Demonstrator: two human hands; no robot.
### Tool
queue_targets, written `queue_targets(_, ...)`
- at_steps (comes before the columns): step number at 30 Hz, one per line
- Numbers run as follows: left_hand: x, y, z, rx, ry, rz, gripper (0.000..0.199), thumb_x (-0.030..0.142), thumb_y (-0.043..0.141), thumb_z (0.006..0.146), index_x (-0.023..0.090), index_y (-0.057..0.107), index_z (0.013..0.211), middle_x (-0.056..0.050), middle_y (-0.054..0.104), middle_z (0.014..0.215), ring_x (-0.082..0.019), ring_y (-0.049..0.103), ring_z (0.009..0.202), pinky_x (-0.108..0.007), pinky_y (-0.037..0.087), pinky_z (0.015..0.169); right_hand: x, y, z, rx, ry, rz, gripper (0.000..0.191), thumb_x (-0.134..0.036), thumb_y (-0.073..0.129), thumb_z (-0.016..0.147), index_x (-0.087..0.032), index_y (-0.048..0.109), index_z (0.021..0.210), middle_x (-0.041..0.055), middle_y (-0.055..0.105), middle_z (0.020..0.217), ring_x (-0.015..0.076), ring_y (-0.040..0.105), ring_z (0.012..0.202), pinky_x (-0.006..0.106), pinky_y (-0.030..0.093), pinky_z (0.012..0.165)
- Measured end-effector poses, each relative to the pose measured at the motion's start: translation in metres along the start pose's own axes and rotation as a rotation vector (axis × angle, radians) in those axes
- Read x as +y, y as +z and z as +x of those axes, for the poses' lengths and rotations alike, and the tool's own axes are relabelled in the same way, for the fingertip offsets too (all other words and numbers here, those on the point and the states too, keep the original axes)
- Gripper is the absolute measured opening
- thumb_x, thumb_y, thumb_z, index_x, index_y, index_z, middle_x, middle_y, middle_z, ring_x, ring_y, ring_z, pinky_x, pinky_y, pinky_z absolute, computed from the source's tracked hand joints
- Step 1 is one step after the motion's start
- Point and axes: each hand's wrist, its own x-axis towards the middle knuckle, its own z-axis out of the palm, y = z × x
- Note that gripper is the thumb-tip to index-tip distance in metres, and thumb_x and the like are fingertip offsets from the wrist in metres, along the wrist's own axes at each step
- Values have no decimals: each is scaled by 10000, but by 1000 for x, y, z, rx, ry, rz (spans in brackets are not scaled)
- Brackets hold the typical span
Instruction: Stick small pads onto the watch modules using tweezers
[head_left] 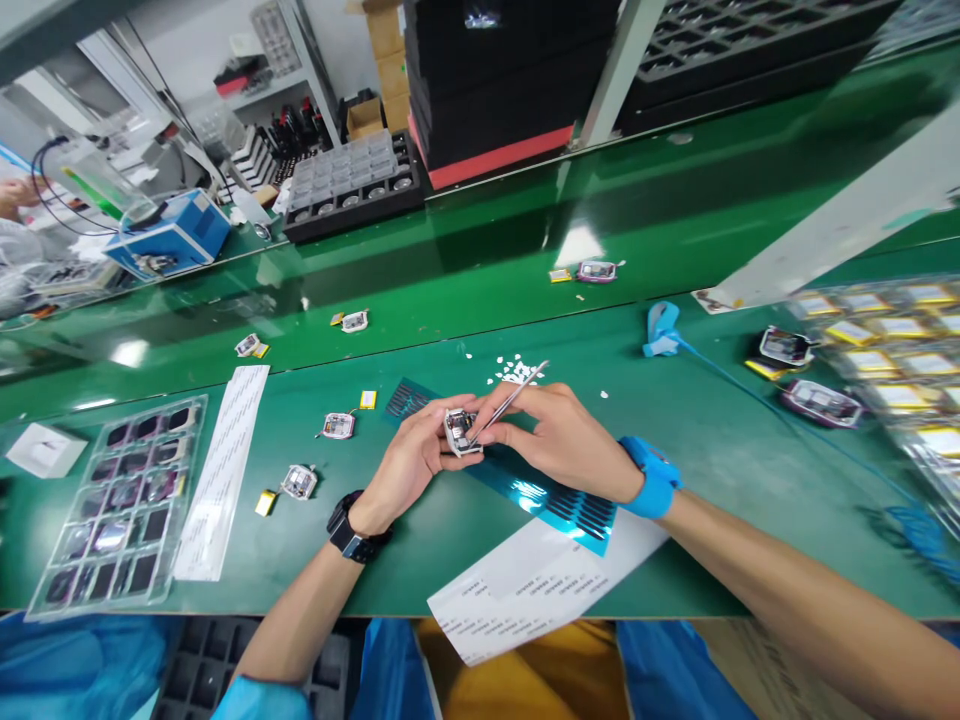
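My left hand (414, 455) holds a small white-framed watch case (459, 430), tilted so its inner parts face up. Pinched in my right hand (551, 430) is a pair of metal tweezers (516, 396), whose tips reach into the case. Under my hands lies a blue film strip (574, 512) with rows of black pieces. Small white bits (514, 368) are scattered just beyond my right hand. To the left of my left hand sit another opened case (339, 426) and a yellow-edged battery cell (367, 399).
A clear tray of watch units (124, 500) and a white printed sheet (223, 470) lie left. Another sheet (525, 590) overhangs the front edge. At right are battery trays (885, 330), opened cases (821, 402) and a blue cord (765, 400). A white post (832, 215) slants behind.
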Motion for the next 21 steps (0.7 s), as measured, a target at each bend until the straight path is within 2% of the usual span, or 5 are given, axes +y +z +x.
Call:
queue_targets(10,-1,0,-1,9,-8,3,386,448,718,832,187,738,1116,-78,741,1021,-179,714,818,-307,606,776,4,3,-3,-3,-17,-43,88,-199,665,895,-231,705,824,-15,747,834,181,701,806,296,518,804)
queue_targets(13,0,1,-2,7,-6,14,329,318,735,802,202,736,1110,-65,735,1048,-180,713,853,-310,602,797,4,5,-3,4,-37,-51,114,-180,649,897,-235,708,817,-14,750,840,183,704,820,302,526,807)
queue_targets(16,0,3,-3,6,6,62,390,157,735,748,232,719,1130,-47,734,1056,-193,711,921,-334,591,849,1,4,-3,12,-40,-35,120,-191,638,898,-247,719,829,-12,756,863,192,710,859,309,538,818)
queue_targets(21,1,4,-4,16,27,86,435,112,735,742,248,695,1154,-45,730,1105,-185,710,956,-334,587,869,-5,0,-4,65,-29,38,121,-293,632,918,-245,716,846,8,764,890,210,728,877,323,560,812)
